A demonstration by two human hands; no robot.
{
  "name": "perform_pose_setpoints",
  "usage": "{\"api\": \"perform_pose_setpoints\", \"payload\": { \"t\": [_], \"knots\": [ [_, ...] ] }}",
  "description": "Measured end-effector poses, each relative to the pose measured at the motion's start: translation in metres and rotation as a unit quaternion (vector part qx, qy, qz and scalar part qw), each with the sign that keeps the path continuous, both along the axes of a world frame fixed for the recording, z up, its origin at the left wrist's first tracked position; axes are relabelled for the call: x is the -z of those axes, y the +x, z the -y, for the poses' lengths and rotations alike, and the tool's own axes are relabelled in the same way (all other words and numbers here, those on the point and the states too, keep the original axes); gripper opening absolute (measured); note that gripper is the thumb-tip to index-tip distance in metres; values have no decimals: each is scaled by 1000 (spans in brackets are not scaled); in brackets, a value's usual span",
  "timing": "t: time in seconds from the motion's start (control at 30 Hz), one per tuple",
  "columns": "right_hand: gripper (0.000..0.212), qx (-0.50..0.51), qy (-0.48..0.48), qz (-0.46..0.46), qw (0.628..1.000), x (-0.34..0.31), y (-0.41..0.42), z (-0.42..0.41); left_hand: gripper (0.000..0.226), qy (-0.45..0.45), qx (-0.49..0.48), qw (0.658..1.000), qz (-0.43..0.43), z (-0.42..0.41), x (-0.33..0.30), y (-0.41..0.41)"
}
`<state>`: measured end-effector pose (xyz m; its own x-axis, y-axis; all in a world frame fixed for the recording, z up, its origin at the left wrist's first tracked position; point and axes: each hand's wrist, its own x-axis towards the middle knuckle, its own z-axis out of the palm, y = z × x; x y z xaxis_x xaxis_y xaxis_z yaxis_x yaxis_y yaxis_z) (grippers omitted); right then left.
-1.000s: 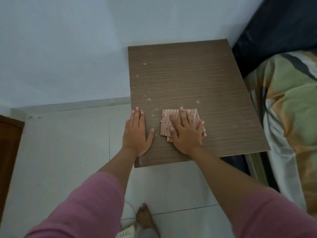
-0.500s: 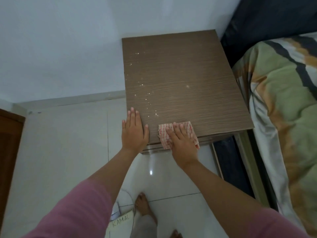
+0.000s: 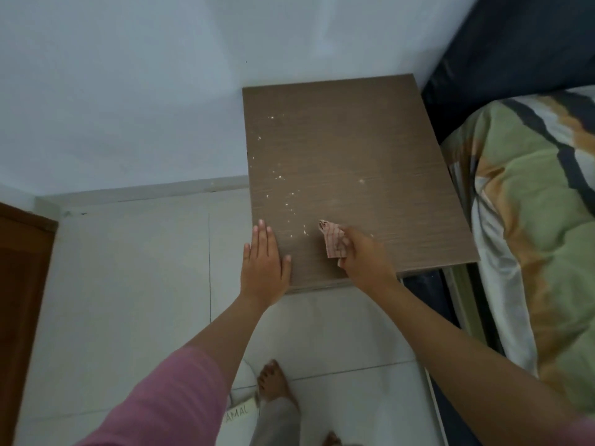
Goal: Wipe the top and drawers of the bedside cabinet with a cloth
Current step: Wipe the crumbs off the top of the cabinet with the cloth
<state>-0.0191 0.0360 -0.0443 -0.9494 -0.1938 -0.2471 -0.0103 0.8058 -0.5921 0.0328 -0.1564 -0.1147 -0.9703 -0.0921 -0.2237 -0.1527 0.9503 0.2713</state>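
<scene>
Crumbs [image 3: 283, 188] dot the left half of the bedside cabinet top [image 3: 370, 175], so wiping seems barely begun. The right hand [image 3: 363, 255] pinches a bunched checked cloth [image 3: 333, 239] near the front edge; the left hand [image 3: 264, 265] lies flat, fingers spread, at the front-left corner. Drawers are out of sight, judged unwiped.
</scene>
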Motion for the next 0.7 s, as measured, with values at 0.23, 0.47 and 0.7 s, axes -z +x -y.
{"api": "perform_pose_setpoints", "payload": {
  "t": [0.23, 0.47, 0.7],
  "knots": [
    [41, 12, -42, -54, 998, 3, -86, 47, 74, 5, -24, 1000, -19, 28, -7, -66],
    [40, 1, -57, -68, 996, 22, -208, 110, 90, 2, -18, 1000, 15, 48, 5, -137],
    [55, -35, -57, -85, 994, 31, -310, 172, 104, 17, -9, 1000, 18, 52, 12, -149]
  ]
}}
